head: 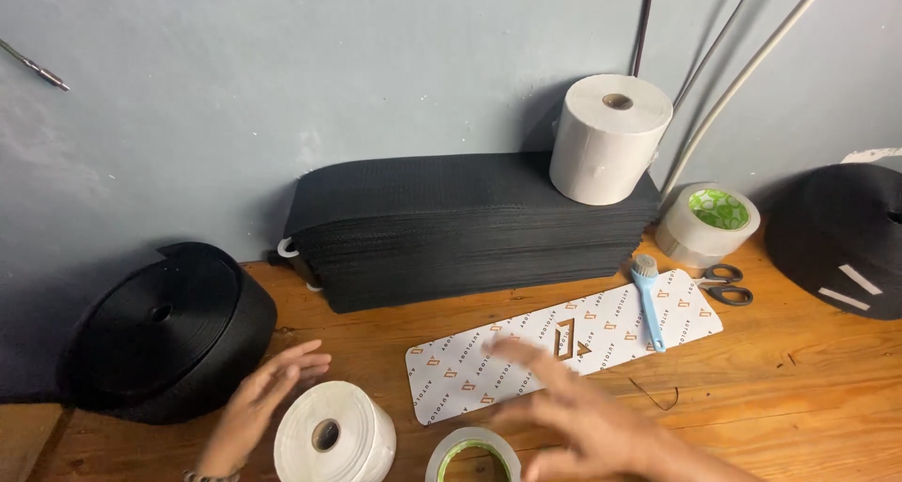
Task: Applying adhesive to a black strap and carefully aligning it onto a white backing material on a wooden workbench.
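Observation:
My left hand (pixel 258 402) is open with fingers spread, right beside a white roll (pixel 334 437) that lies on the wooden table (pixel 808 397); I cannot tell if it touches the roll. My right hand (pixel 573 412), blurred by motion, hovers open over the near edge of a long white patterned card (pixel 526 355) and just above a tape roll with a green core (pixel 473 456). It holds nothing. A blue brush (pixel 648 303) lies on the card's right end.
A tall stack of black webbing pieces (pixel 460 224) stands against the grey wall, with a white paper roll (pixel 611 136) on top. Black webbing rolls sit at the left (pixel 164 332) and right (pixel 841 238). Clear tape (pixel 707 224) and scissors (pixel 728 285) lie at the right.

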